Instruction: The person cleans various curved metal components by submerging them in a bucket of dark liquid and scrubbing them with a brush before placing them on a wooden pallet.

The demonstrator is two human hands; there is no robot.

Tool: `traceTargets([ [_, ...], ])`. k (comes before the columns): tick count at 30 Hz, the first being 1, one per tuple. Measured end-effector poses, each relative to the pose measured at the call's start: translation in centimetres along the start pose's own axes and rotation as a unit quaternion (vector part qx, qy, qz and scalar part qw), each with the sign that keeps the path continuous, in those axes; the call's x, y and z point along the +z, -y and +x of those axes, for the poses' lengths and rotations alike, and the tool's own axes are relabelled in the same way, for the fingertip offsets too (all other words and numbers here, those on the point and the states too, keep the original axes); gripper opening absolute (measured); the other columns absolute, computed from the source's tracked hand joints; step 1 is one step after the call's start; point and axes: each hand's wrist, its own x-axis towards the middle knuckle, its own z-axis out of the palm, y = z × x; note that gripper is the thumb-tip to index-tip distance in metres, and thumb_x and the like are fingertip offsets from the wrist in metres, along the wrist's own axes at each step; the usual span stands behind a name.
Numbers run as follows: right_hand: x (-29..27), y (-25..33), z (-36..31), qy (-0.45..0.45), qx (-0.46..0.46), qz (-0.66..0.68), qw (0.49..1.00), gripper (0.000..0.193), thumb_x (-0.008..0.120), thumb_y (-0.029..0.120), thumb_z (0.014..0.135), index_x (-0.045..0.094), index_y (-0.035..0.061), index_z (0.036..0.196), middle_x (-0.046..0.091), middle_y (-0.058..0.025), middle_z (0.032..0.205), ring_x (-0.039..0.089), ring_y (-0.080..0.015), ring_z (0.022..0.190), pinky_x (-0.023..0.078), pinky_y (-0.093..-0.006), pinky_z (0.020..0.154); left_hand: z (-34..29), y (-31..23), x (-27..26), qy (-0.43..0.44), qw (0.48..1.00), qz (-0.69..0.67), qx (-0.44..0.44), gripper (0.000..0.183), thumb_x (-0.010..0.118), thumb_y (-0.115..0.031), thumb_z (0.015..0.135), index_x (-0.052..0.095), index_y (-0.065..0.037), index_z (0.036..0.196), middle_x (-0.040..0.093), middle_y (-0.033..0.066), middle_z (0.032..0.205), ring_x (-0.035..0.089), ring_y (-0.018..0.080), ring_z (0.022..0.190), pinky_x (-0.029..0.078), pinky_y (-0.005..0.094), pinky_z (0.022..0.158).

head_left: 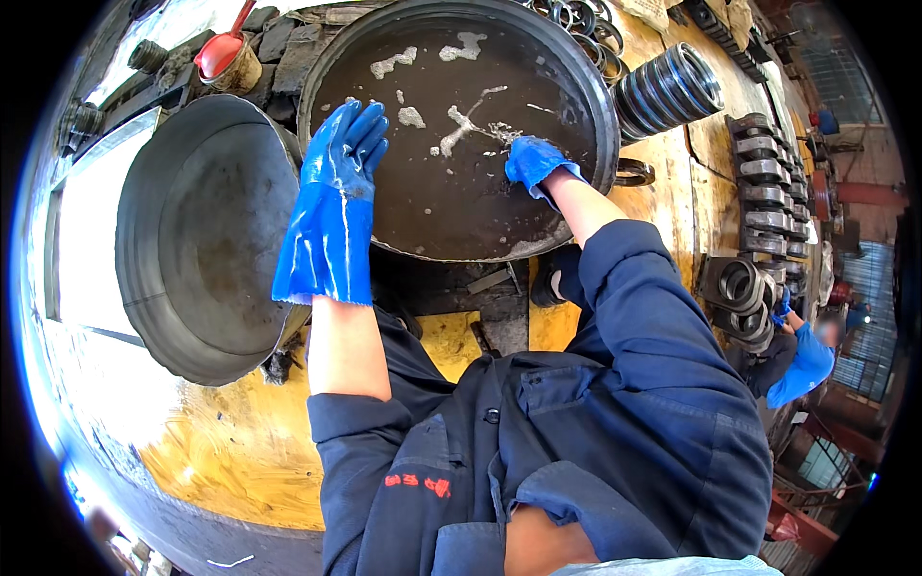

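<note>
A wide round tub (609,125) of murky brown liquid (423,182) stands in front of me, with patches of pale foam on its surface. My left hand (344,158), in a long wet blue rubber glove, is raised over the tub's left rim. Its fingers are stretched out and nothing is in it. In the right part of the tub, my right hand (540,165) reaches down to the liquid in a blue glove with its cuff bunched at the wrist. Its fingertips are hidden, so I cannot see whether they hold anything. Foam (459,130) trails beside them.
Left of the tub is a large grey metal basin (216,240). A stack of dark metal rings (669,93) lies at the right, with a crankshaft-like part (764,187) beyond it. A red scoop (221,50) rests in a small bucket. Another person (805,363) in blue crouches far right.
</note>
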Motion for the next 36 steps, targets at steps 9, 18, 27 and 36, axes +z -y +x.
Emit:
traceTargets([
  [9,0.7,-0.4,-0.3,0.013,-0.150,-0.207,0.967,0.025,0.080,0.023,0.067,0.077,0.0030,0.082,0.073,-0.0244,0.087,0.073,-0.0409,0.092,0.059,-0.0480,0.080,0.3,0.8,1.1,0.010,1.000,-0.015,-0.010,0.048,0.058,-0.037,0.104,0.055,-0.008,0.143,0.063,0.0167,0.141,0.062,0.0319,0.127,0.047,0.0425,0.108],
  [18,-2.9,-2.9,-0.4,-0.027,-0.034,0.170,0.984,0.049,0.080,0.038,0.074,0.076,-0.0017,0.104,0.073,-0.0283,0.100,0.071,-0.0437,0.098,0.055,-0.0464,0.088,1.0,2.1,2.2,0.003,0.999,0.020,-0.026,0.045,0.046,-0.035,0.109,0.056,-0.010,0.145,0.059,0.0136,0.148,0.060,0.0297,0.132,0.052,0.0415,0.107],
  [27,-12.1,-1.4,-8.9,-0.028,0.006,0.452,0.892,0.043,0.072,0.038,0.086,0.075,-0.0007,0.106,0.071,-0.0083,0.089,0.061,-0.0154,0.081,0.048,-0.0299,0.079,1.6,4.1,2.2,0.013,0.998,0.054,-0.044,0.044,0.045,-0.031,0.108,0.054,-0.008,0.145,0.060,0.0168,0.145,0.061,0.0326,0.130,0.053,0.0434,0.105],
  [36,-8.9,-1.3,-9.4,-0.022,-0.122,0.708,0.696,0.041,0.061,0.030,0.100,0.067,-0.0058,0.120,0.073,-0.0117,0.107,0.067,-0.0178,0.095,0.054,-0.0293,0.081,1.1,4.0,2.3,0.028,0.993,0.113,-0.037,0.043,0.048,-0.030,0.107,0.057,-0.006,0.141,0.066,0.0172,0.137,0.067,0.0332,0.119,0.054,0.0407,0.102],
])
